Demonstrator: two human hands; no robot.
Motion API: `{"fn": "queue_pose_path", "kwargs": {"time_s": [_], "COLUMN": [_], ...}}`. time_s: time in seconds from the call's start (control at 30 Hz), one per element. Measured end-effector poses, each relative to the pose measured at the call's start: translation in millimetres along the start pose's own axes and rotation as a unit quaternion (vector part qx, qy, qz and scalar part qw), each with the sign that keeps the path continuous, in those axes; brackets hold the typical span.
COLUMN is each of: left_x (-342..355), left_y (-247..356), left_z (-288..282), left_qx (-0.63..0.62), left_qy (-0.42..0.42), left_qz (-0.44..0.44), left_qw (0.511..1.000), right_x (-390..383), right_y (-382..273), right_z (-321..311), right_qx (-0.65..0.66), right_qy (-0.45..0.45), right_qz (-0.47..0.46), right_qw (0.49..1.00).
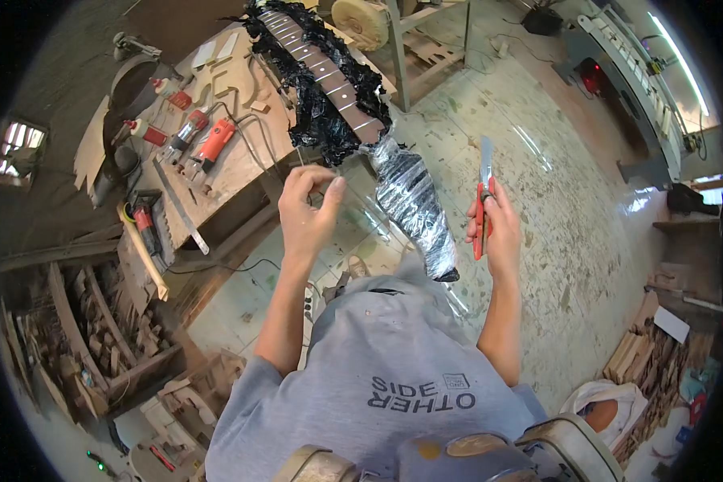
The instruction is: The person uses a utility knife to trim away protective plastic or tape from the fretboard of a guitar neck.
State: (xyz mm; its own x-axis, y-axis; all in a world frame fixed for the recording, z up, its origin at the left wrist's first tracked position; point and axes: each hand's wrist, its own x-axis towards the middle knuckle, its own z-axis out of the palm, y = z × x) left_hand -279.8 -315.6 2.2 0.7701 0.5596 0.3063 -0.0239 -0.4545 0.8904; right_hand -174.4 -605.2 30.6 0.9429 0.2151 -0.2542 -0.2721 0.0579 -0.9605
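Note:
A guitar neck (323, 71) with a brown fretboard, pale frets and dot inlays lies face up over the bench edge. Torn, crumpled black plastic (312, 108) lines both its sides. Its near end, wrapped in shiny film (414, 201) over black, sticks out towards me past the bench. My left hand (307, 210) is raised just left of that end, index finger and thumb brought together; whatever they pinch is too small to name. On the other side, my right hand (500, 229) grips a red-handled knife (480, 217), its blade pointing away from me, apart from the neck.
On the wooden bench (237, 181) to the left lie a red power tool (215, 140), red-and-white bottles (146, 132), a long metal strip (181, 209) and an angle grinder (142, 221). Wood offcuts (108, 337) fill a low rack. A machine (618, 88) stands far right.

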Motion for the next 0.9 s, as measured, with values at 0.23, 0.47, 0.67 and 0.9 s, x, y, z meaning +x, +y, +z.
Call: {"fn": "queue_pose_path", "kwargs": {"time_s": [0.23,0.47,0.67,0.9], "left_x": [46,52,62,60], "left_y": [46,57,53,45], "left_z": [32,40,43,62], "left_qx": [0.247,0.280,0.276,0.290], "left_qy": [-0.038,-0.114,-0.150,-0.101], "left_qz": [0.151,0.060,0.045,0.118], "left_qw": [0.957,0.951,0.948,0.944], "right_x": [22,49,56,43], "right_y": [-16,-23,-20,-18], "right_z": [18,25,22,37], "right_qx": [-0.341,-0.320,-0.302,-0.298], "right_qy": [-0.105,-0.209,-0.229,-0.185], "right_qz": [-0.194,-0.187,-0.110,-0.218], "right_qw": [0.914,0.905,0.919,0.911]}}
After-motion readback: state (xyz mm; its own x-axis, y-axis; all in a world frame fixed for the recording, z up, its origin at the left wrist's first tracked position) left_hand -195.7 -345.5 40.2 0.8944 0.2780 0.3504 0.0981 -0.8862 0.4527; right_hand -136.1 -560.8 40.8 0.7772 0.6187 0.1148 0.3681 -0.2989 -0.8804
